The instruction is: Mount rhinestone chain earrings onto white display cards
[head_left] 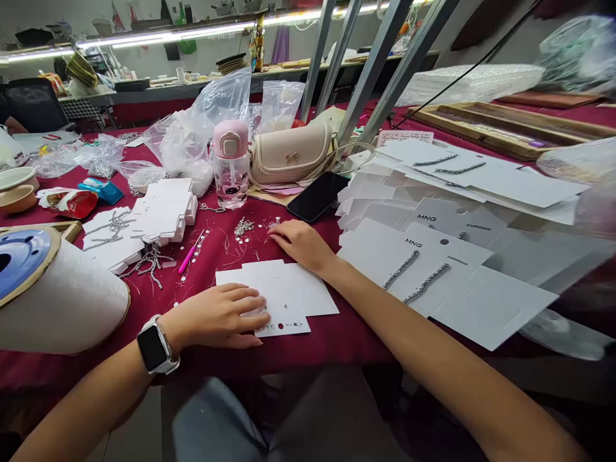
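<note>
My left hand (219, 317) lies flat with its fingers spread on a white earring card (303, 292), back side up near the table's front edge. A small metal stud shows in the card beside my fingertips. Beyond the card, my right hand (305, 245) reaches to a small pile of tiny clear pieces (273, 224), thumb and fingertips drawn close together. What they hold, if anything, is too small to make out. Left of that pile is a heap of small silvery pieces (243, 226). A pink-handled hook tool (191, 253) rests farther left.
Printed cards with silver chain earrings (428, 279) are stacked at the right. White cards (161, 208) and loose chains (151, 260) lie left, near a large thread spool (81, 295). Behind stand a bottle (231, 167), a beige handbag (291, 154), a phone (317, 196) and metal bars (375, 70).
</note>
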The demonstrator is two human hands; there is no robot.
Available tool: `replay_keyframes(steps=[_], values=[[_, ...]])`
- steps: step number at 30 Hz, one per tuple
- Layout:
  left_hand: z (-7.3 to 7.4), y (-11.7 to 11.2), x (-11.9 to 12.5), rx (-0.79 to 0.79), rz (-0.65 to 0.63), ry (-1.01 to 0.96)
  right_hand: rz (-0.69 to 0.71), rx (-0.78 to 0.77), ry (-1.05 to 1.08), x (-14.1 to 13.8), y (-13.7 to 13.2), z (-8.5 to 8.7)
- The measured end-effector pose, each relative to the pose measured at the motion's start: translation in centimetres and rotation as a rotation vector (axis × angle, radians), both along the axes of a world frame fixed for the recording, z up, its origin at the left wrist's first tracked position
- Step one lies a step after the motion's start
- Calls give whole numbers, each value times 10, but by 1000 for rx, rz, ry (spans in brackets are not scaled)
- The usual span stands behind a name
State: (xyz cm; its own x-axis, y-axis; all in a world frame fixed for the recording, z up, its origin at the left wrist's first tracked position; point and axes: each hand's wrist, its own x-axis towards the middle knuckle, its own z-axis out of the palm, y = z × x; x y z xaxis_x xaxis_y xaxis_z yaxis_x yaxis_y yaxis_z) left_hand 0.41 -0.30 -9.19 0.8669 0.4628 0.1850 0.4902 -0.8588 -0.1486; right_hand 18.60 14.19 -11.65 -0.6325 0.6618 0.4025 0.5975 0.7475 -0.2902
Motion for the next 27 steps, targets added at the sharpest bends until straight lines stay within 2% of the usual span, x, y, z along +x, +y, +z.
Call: replay_keyframes(steps=[5,12,19,23,27], values=[[-1,2,-6,-52,22,23,-5,-46,63,9,-9,6],[2,7,-10,-210,40,0,0,-86,7,7,-11,1],[2,10,-10,-219,23,-24,-19,-91,18,7,-8,-4],[1,9,-10,-225,26,-20,47,-102,93,10,-10,2],[2,9,-11,-236,31,-21,170,-122,152,9,-26,11]])
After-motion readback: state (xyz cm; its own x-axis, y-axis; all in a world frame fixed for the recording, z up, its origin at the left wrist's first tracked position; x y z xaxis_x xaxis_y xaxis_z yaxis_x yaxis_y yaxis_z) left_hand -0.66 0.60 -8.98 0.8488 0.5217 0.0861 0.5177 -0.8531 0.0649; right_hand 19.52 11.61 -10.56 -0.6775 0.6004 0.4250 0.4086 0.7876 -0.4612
